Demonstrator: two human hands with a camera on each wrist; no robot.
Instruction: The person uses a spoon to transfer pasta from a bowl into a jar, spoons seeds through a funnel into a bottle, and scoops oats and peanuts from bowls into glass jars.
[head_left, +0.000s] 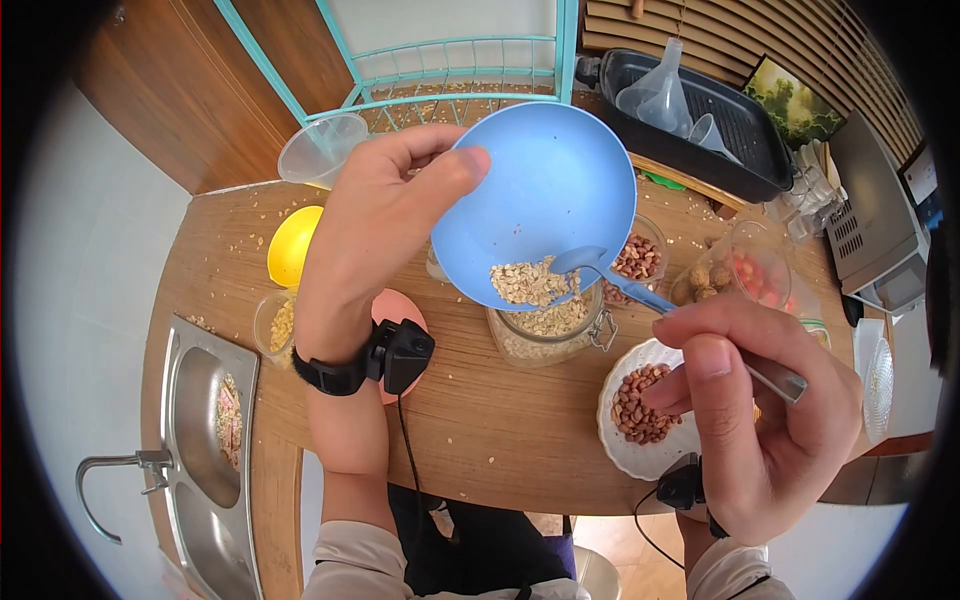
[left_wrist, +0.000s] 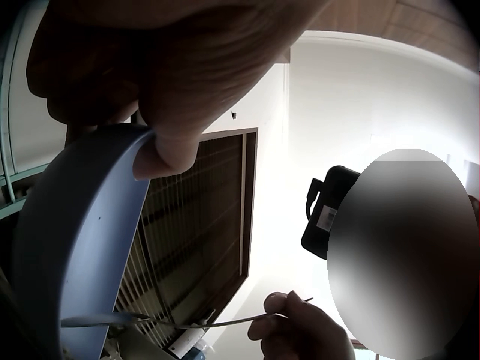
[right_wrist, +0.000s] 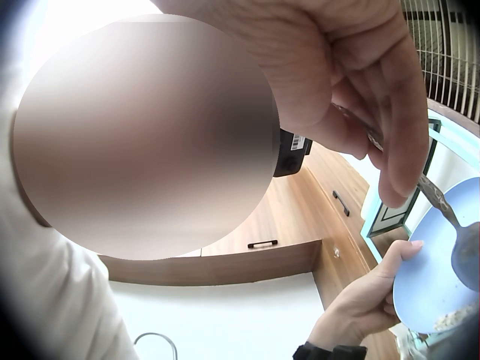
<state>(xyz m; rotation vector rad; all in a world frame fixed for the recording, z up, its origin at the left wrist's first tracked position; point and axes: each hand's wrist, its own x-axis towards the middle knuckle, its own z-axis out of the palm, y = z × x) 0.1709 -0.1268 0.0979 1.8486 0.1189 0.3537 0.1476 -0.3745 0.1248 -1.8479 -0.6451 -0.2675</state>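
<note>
My left hand (head_left: 395, 195) grips the rim of a blue bowl (head_left: 540, 180), thumb inside and fingers behind. The bowl is tilted, and rolled oats (head_left: 530, 283) lie along its low edge. My right hand (head_left: 765, 410) pinches the handle of a metal spoon (head_left: 620, 278), whose tip is at the oats. Beneath the bowl a glass jar (head_left: 535, 345) with a wire clasp holds more oats; the bowl hides part of its mouth. The right wrist view shows the spoon (right_wrist: 466, 251) over the inside of the bowl (right_wrist: 424, 292).
A white fluted dish (head_left: 650, 465) of peanuts stands near the front edge. Behind the jar is a container of nuts (head_left: 640, 255). A yellow bowl (head_left: 293, 245), a pink plate (head_left: 410, 310) and a sink (head_left: 205, 430) are on the left. A black pan (head_left: 720, 130) with funnels stands at the back.
</note>
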